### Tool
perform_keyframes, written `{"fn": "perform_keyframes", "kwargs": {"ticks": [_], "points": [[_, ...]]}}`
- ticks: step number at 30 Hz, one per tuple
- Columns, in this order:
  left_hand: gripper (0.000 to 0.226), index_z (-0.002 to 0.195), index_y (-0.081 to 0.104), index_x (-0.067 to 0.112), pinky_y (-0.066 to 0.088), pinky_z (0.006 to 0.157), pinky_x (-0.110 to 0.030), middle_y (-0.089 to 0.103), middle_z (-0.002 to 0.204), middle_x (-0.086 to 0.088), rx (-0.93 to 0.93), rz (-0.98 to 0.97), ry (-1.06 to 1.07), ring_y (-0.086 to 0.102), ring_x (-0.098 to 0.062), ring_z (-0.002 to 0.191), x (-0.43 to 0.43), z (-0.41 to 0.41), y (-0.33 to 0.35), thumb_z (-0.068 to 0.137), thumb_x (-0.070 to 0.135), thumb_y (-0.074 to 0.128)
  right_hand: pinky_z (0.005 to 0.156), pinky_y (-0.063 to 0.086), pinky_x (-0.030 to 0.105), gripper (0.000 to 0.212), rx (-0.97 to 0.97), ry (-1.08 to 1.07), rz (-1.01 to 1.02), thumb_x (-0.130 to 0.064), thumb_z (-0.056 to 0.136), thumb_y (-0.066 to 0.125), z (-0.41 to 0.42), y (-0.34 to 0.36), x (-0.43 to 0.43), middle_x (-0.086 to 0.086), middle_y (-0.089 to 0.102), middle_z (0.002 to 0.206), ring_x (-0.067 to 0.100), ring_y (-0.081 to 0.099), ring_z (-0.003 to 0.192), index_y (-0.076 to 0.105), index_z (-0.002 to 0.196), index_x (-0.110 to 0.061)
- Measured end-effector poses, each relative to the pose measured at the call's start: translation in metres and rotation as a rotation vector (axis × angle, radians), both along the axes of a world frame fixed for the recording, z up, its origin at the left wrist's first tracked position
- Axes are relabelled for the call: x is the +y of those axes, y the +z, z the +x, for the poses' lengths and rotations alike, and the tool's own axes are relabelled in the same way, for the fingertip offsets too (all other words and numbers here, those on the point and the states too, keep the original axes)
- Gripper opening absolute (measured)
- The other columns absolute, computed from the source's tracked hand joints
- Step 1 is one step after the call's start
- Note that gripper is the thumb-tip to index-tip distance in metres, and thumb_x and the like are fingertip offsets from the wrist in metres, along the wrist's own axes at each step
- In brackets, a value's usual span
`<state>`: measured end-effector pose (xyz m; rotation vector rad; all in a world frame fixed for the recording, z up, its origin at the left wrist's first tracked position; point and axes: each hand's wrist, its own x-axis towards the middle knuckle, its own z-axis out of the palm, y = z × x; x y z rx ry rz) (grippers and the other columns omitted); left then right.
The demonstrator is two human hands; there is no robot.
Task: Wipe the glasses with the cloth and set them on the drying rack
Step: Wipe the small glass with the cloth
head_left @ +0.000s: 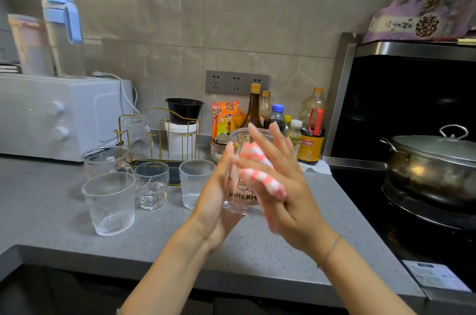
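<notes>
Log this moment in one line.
left hand: supports clear printed glass | right hand: presses pink-striped cloth on it | gold wire rack: one ribbed glass

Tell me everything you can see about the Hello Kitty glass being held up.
The Hello Kitty glass is a clear, smooth-walled tumbler with dark "Hello Kit" lettering and a line drawing printed on its side. It is held mouth up above the grey countertop, between two flat palms. The left hand presses its left side with straight fingers, and the right hand presses a pink-and-white checked cloth against its right side. It looks empty.
</notes>
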<state>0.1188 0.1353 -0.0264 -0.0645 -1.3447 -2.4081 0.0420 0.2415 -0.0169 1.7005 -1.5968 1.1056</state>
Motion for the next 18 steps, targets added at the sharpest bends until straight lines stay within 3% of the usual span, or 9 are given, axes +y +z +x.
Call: {"fn": "perform_keyframes", "kwargs": {"ticks": [6,11,14,18], "points": [[0.057,0.132,0.059,0.019,0.036,0.111,-0.052,0.063,0.129,-0.013,-0.041,0.022,-0.062,0.059,-0.029,0.12,0.0,0.003,-0.005,0.097,0.056,0.035,0.121,0.002,0.035,0.043,-0.059,-0.032,-0.039,-0.038,0.101,0.029,-0.013,0.015,0.0,-0.007,0.02,0.157,0.016,0.002,0.149,0.049,0.136,-0.022],[0.047,0.12,0.069,0.02,0.047,0.097,-0.042,0.069,0.119,-0.01,0.004,-0.001,-0.032,0.066,-0.023,0.109,0.008,0.006,-0.001,0.087,0.048,0.051,0.12,-0.001,0.029,0.047,-0.107,-0.04,-0.033,-0.041,0.101,0.027,-0.007,0.003,-0.002,-0.009,0.015,0.159,0.015,-0.002,0.149,0.045,0.14,-0.021],[0.049,0.12,0.068,0.018,0.044,0.103,-0.047,0.071,0.116,-0.011,0.002,0.017,0.02,0.067,-0.026,0.11,0.012,0.002,-0.003,0.083,0.047,0.054,0.12,-0.001,0.039,0.046,-0.103,0.011,-0.001,-0.038,0.101,0.028,-0.002,-0.012,-0.001,-0.007,0.015,0.16,0.019,0.0,0.149,0.043,0.141,-0.021],[0.041,0.085,0.081,0.018,0.048,0.095,-0.04,0.074,0.103,-0.009,0.039,0.111,-0.028,0.072,-0.02,0.096,0.012,-0.003,-0.002,0.08,0.048,0.053,0.12,0.002,0.043,0.044,-0.04,0.045,0.047,-0.035,0.101,0.031,0.005,-0.031,0.002,-0.004,0.02,0.159,0.025,0.006,0.149,0.045,0.14,-0.019]]}}
